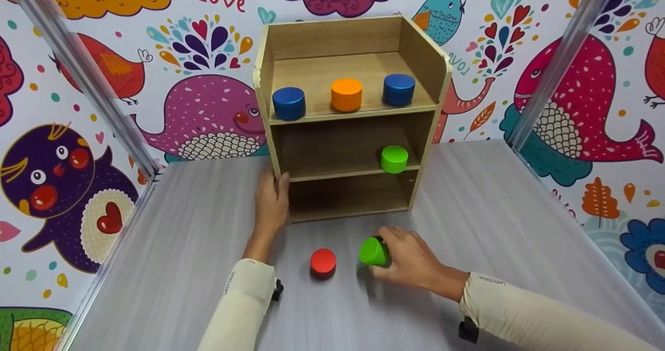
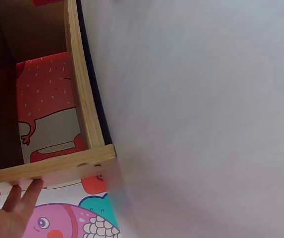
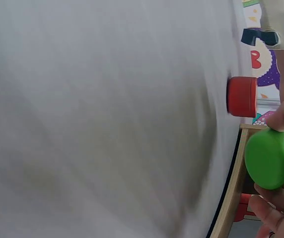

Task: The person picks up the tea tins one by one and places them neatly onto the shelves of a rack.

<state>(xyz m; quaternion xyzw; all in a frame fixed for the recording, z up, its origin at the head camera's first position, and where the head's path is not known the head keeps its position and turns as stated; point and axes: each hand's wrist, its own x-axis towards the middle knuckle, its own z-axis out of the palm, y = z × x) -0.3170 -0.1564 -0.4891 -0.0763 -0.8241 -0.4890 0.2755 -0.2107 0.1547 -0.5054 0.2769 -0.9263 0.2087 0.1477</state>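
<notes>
A three-level wooden shelf [image 1: 349, 172] stands against the back wall. My left hand [image 1: 272, 200] touches the outside of its left side panel near the bottom; in the left wrist view the straight fingers [image 2: 32, 192] press against that panel. My right hand [image 1: 410, 257] grips a green cylinder [image 1: 373, 252] between thumb and fingers, tilted and held above the table in front of the shelf. The right wrist view shows this green cylinder's round face [image 3: 267, 159]. Left of it, a red cylinder [image 1: 323, 264] stands upright on the table.
Along the top level's front edge stand a blue cylinder [image 1: 289, 104], an orange cylinder [image 1: 346, 95] and another blue cylinder [image 1: 399, 90]. A second green cylinder [image 1: 394, 159] sits at the middle level's right end. Printed panels with metal posts [image 1: 88, 70] enclose the grey table [image 1: 197, 237].
</notes>
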